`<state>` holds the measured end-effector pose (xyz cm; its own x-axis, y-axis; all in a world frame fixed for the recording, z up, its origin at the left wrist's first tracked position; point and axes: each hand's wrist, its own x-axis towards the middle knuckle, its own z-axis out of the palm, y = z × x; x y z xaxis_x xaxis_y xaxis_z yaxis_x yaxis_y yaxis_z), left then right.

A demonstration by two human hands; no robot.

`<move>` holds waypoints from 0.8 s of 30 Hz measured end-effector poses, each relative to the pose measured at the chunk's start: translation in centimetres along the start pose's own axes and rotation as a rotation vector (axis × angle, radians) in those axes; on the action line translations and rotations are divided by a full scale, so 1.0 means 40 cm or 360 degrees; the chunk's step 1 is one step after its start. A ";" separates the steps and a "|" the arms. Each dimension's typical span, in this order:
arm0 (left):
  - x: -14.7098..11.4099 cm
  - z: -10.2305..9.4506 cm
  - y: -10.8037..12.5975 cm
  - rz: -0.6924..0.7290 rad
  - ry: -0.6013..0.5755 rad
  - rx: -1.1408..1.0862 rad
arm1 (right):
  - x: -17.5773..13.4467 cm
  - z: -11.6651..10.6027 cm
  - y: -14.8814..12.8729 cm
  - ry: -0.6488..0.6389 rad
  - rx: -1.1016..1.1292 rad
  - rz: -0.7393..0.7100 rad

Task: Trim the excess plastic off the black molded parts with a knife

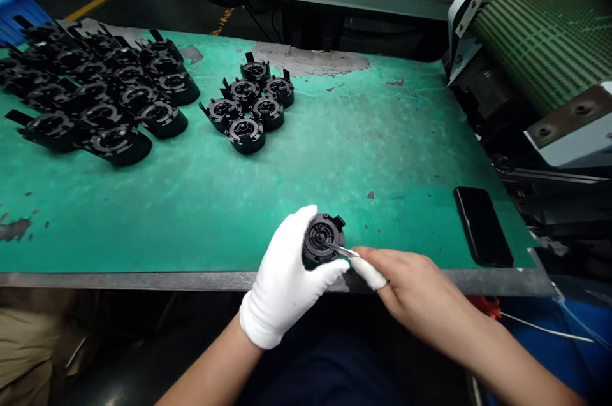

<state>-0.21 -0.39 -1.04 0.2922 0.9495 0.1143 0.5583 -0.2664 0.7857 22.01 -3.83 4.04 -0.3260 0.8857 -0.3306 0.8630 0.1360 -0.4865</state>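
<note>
Black round part (pixel 323 240) sits clenched in the gloved left hand (pixel 287 278) fingers, while right hand (pixel 411 285) fingers pinch a blade (pixel 342 250) touching its face.

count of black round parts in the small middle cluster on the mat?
6. The small cluster sits mid-mat: one at the back, two behind centre, two further forward, one nearest. Separate from the large pile at left and the part in the left hand. None seem hidden.

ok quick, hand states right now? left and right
Left hand: gloved, closed around a round black plastic part.
Right hand: bare apart from one covered finger, pinching a thin metal blade whose tip touches the part.
</note>
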 end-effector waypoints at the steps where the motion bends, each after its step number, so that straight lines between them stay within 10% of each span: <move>1: 0.001 -0.001 0.001 0.0004 0.0005 0.0002 | -0.005 0.003 -0.002 0.0010 0.0028 0.0004; 11: -0.004 0.005 -0.002 -0.0018 0.0042 -0.0021 | -0.008 0.036 -0.020 0.0054 0.0022 0.0051; 24: -0.066 0.038 0.045 -0.0272 0.0257 -0.0198 | 0.050 0.073 -0.075 0.0375 0.1026 0.0166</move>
<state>1.19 -3.64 -0.84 0.0684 0.9958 0.0612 0.4863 -0.0869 0.8694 17.65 -3.76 2.47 -0.0984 0.9625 -0.2528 0.4599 -0.1813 -0.8693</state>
